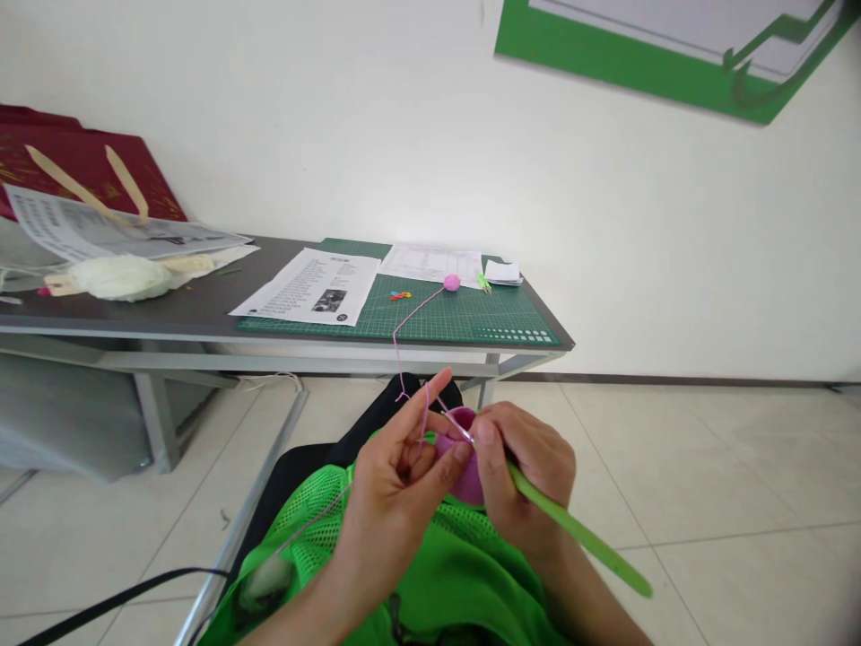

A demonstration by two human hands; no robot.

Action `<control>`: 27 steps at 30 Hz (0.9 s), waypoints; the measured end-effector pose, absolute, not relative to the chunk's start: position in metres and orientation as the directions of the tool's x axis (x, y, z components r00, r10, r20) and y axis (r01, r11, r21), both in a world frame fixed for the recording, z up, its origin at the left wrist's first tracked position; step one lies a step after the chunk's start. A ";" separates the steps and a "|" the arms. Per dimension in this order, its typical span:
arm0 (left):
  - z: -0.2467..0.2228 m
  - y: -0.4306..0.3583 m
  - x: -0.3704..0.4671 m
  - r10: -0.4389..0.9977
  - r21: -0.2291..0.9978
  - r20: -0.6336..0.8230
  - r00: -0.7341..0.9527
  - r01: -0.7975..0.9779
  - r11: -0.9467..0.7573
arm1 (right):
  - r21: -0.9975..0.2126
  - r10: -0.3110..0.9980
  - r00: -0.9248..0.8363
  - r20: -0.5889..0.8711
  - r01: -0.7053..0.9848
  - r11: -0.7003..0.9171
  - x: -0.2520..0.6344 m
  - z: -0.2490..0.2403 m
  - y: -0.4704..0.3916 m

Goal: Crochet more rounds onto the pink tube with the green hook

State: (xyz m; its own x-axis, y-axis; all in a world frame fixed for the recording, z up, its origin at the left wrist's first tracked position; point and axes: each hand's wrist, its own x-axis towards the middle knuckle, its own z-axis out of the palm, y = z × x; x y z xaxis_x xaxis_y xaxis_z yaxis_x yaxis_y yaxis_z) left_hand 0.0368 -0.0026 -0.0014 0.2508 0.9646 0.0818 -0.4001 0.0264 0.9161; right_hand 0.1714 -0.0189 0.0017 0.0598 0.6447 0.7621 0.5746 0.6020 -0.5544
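Above my lap, my left hand (pixel 396 467) pinches the edge of a pink crocheted piece (pixel 469 480) between thumb and fingers. Its index finger is raised, with pink yarn (pixel 426 408) looped over it. My right hand (pixel 528 462) grips a crochet hook with a green handle (pixel 582 534); the metal tip (pixel 463 431) meets the rim of the piece. The handle slants down to the right, past my palm. Part of the crocheted piece is hidden behind my fingers. A strand runs up to a small pink yarn ball (pixel 451 283) on the table.
A green cutting mat (pixel 430 318) bears printed sheets (pixel 313 285), small coloured clips (pixel 399 295), green-handled snips (pixel 484 283) and a white paper stack (pixel 503 273). White yarn (pixel 121 276) and a dark red bag (pixel 87 170) are at left. The table's front edge (pixel 336 341) lies beyond my knees.
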 end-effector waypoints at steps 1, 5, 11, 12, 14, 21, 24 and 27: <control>-0.001 -0.004 0.037 0.965 0.913 0.076 0.251 -0.406 0.034 | -0.546 0.644 0.048 0.764 0.579 0.605 0.172 0.002 -0.020; 0.005 -0.011 0.036 0.960 0.900 0.040 0.277 -0.426 0.085 | -0.552 0.666 0.020 0.745 0.580 0.599 0.173 0.004 -0.023; 0.010 -0.016 0.033 0.942 0.888 0.007 0.336 -0.435 0.149 | -0.541 0.635 0.027 0.772 0.551 0.635 0.172 0.005 -0.033; 0.010 -0.017 0.032 0.940 0.888 0.006 0.340 -0.434 0.151 | -0.535 0.626 0.030 0.779 0.553 0.638 0.171 0.005 -0.034; 0.010 -0.019 0.031 0.947 0.890 0.009 0.321 -0.435 0.139 | -0.526 0.615 0.043 0.787 0.566 0.634 0.166 0.006 -0.036; 0.008 -0.038 0.035 0.997 0.941 0.056 0.058 -0.338 -0.033 | -0.513 0.525 0.156 0.837 0.559 0.652 0.148 -0.007 -0.032; 0.010 -0.038 0.032 0.995 0.938 0.047 0.093 -0.346 -0.012 | -0.512 0.515 0.150 0.844 0.510 0.691 0.149 -0.007 -0.028; 0.016 -0.031 0.026 0.971 0.912 0.014 0.237 -0.402 0.085 | -0.536 0.587 0.044 0.808 0.467 0.703 0.160 0.007 -0.027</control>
State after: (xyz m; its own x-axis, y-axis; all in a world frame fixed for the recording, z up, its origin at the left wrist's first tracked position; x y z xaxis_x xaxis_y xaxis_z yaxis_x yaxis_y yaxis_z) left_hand 0.0265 -0.0306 0.0160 0.2370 0.9714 0.0136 -0.4017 0.0852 0.9118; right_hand 0.1604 -0.0273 0.0067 0.0436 0.5870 0.8084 0.4668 0.7034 -0.5360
